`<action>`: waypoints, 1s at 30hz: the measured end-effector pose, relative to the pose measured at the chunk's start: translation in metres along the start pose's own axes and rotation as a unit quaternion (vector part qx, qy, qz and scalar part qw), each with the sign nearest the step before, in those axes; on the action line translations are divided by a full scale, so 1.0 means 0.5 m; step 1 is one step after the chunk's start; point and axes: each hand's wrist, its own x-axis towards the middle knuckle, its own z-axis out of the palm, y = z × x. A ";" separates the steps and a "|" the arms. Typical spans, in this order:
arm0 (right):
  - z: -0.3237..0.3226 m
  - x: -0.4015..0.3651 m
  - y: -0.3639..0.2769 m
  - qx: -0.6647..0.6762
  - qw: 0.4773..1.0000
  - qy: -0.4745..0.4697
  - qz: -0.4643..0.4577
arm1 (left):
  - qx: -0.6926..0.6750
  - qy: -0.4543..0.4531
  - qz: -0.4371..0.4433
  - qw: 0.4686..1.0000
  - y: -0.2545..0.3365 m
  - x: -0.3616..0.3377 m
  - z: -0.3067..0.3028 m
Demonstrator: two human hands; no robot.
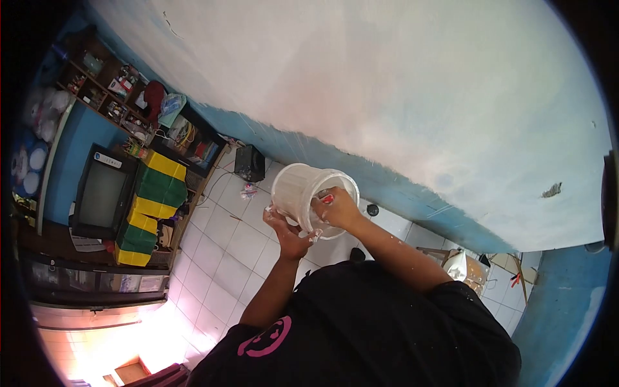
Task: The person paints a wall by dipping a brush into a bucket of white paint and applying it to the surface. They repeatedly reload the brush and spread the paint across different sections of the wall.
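My left hand [285, 231] grips a white ribbed plastic bucket [298, 192] from below and holds it tilted in front of my chest. My right hand [336, 208] reaches over the bucket's rim into its mouth, fingers closed around a small red-handled tool [327, 198]. Most of that tool is hidden by the hand and the bucket. Both forearms are spattered with white. My black shirt with a pink print [265, 338] fills the bottom of the view.
A wall [400, 97] painted white over blue spans the top. Below lies a white tiled floor [225, 245] with a black box [250, 162]. At the left stand a television [103, 193], yellow-green crates [149, 208] and cluttered shelves [122, 90].
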 end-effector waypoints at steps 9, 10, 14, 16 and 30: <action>-0.067 0.020 0.034 0.243 0.959 0.032 -0.140 | -0.047 0.122 -0.131 0.983 -0.051 0.080 -0.030; -0.089 0.021 0.043 0.360 0.931 0.001 -0.062 | -0.056 0.143 -0.166 0.974 -0.064 0.083 -0.046; -0.112 0.040 0.100 0.576 0.815 -0.055 0.036 | -0.187 0.155 -0.256 0.936 -0.094 0.121 -0.095; -0.079 0.049 0.143 0.668 0.739 -0.089 0.017 | -0.202 0.140 -0.297 0.923 -0.089 0.149 -0.112; 0.072 0.132 0.074 0.721 0.691 0.037 0.039 | -0.170 -0.041 -0.425 0.888 -0.233 0.334 -0.262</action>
